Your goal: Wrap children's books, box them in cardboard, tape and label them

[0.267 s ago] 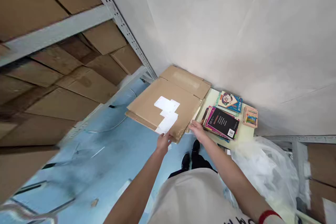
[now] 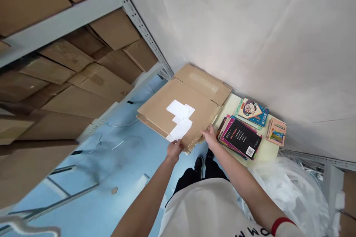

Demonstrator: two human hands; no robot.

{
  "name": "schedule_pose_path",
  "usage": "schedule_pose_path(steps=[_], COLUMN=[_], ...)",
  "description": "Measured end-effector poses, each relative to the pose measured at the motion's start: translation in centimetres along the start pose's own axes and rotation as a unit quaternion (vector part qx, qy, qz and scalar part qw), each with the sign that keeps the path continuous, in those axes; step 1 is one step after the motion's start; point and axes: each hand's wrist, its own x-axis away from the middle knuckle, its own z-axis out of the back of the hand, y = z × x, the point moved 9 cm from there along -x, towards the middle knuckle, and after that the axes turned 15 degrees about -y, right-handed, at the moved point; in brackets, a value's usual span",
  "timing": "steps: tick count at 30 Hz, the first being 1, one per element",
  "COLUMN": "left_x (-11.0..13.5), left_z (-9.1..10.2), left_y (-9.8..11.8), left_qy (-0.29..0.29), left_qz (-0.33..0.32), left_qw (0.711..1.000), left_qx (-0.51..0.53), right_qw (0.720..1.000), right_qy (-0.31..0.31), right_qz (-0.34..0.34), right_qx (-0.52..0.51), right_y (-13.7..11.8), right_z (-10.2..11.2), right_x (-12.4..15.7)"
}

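Observation:
A flattened cardboard box (image 2: 183,103) with white labels (image 2: 180,118) lies on a stack of flat cartons by the wall. My left hand (image 2: 174,150) grips its near edge, fingers closed on the cardboard. At the box's near right corner, my right hand (image 2: 210,136) holds the edge with its fingers curled around it. Just right of that hand lies a pile of books (image 2: 239,137) topped by a black cover, on a pale green table (image 2: 264,148).
Metal shelving (image 2: 66,18) full of cardboard cartons fills the left side. Two more books (image 2: 251,110) lie near the white wall. A clear plastic bag (image 2: 289,192) sits at lower right. The floor (image 2: 111,177) is blue, with my black shoes below.
The view has shifted slightly. Both hands stay on the box's near edge, with the right hand a little further under the corner.

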Motion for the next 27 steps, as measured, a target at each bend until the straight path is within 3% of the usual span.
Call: schedule_pose_path(steps=[2, 6, 9, 12, 15, 18, 27], left_x=[0.4, 1.7, 2.3, 2.1, 1.6, 1.1, 3.7], left_z=[-0.3, -0.9, -1.1, -0.7, -0.2, 0.5, 0.1], left_y=[0.0, 0.9, 2.4, 5.3, 8.8, 10.9, 14.1], left_qy=[-0.013, -0.056, -0.103, -0.135, -0.151, -0.139, -0.196], left_qz=[0.006, -0.002, -0.003, -0.033, -0.077, -0.089, -0.163], left_qw=[1.0, 0.997, 0.99, 0.982, 0.974, 0.974, 0.96], left_qx=[0.019, 0.057, 0.097, 0.127, 0.147, 0.156, 0.119], right_qw=[0.999, 0.998, 0.997, 0.995, 0.99, 0.987, 0.988], right_qy=[0.012, -0.026, -0.054, -0.103, -0.135, -0.145, -0.065], right_qz=[-0.031, -0.063, -0.049, -0.004, 0.039, 0.064, 0.11], right_qx=[-0.006, -0.002, 0.003, -0.006, -0.007, 0.003, 0.091], right_y=[0.3, -0.9, -3.2, -6.0, -8.3, -9.5, -10.1], right_z=[0.2, -1.1, -2.9, -5.6, -7.8, -8.7, -6.5], right_x=[-0.7, -1.9, -2.0, -1.2, 0.6, 3.0, 11.7])
